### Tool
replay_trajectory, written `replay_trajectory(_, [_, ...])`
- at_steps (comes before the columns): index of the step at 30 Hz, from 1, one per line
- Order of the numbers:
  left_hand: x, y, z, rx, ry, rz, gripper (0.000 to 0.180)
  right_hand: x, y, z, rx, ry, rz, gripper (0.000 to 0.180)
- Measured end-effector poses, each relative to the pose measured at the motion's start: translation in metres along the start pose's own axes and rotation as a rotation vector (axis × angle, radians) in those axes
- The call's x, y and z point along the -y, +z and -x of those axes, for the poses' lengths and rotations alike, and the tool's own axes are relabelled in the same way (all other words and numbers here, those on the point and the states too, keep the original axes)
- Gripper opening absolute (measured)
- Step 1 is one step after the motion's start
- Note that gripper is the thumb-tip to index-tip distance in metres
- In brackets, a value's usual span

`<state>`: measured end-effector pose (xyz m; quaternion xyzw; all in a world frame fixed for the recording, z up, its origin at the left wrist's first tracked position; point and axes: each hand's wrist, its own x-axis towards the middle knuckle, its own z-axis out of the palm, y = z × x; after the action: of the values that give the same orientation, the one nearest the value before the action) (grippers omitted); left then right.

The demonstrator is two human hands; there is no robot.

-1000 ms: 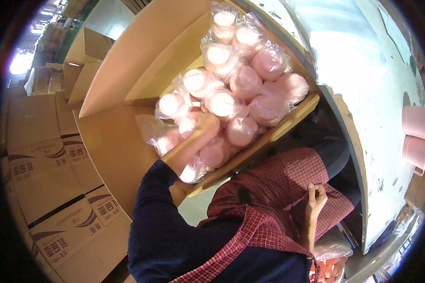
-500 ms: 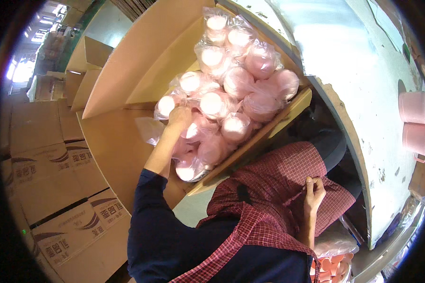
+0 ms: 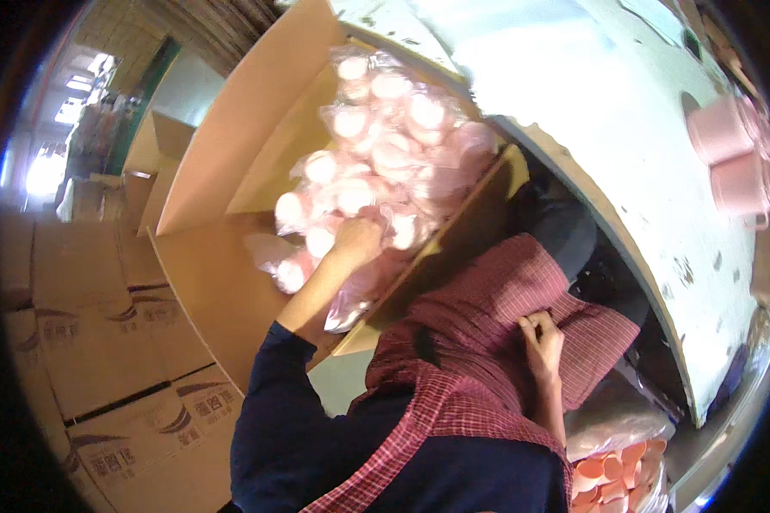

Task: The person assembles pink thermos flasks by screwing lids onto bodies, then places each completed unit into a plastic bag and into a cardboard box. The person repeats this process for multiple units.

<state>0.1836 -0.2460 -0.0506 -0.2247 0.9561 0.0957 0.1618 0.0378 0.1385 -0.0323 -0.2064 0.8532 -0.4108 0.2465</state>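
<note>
My left hand [image 3: 357, 241] reaches into an open cardboard box [image 3: 231, 162] and presses on clear plastic bags of pink cups [image 3: 385, 145] that fill it. The fingers are closed among the bags; whether they grip one bag is hard to tell. My right hand [image 3: 541, 335] rests on my red checked apron [image 3: 488, 316] at my lap, fingers curled and pinching the cloth. My dark blue sleeve [image 3: 274, 410] covers the left upper arm.
A pale worktable [image 3: 624, 145] runs along the right, with pink mugs [image 3: 731, 162] near its far edge. A bag of orange-pink pieces [image 3: 616, 474] lies at the lower right. Closed printed cartons [image 3: 103, 342] are stacked on the left.
My left hand has slid from the lower edge of the bags up and deeper into the box. The view has tilted a little. My right hand stays on the apron.
</note>
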Motion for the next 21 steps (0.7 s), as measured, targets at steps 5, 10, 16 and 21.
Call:
replay_trajectory(5, [-0.148, -0.027, -0.025, -0.417, 0.637, 0.551, 0.028, 0.003, -0.015, 0.000, -0.049, -0.205, -0.086, 0.015])
replay_trajectory(10, [-0.253, -0.022, -0.026, -0.300, 1.059, 0.545, 0.021, 0.002, -0.068, 0.005, -0.255, -0.138, -0.163, 0.013])
replay_trajectory(16, [-0.259, -0.010, -0.031, -0.326, 1.097, 0.523, 0.011, -0.016, -0.092, 0.017, -0.478, 0.184, -0.672, 0.011])
replay_trajectory(21, [-0.262, -0.008, -0.031, -0.337, 1.064, 0.433, 0.010, -0.018, -0.102, -0.008, -0.491, 0.048, -0.654, 0.011])
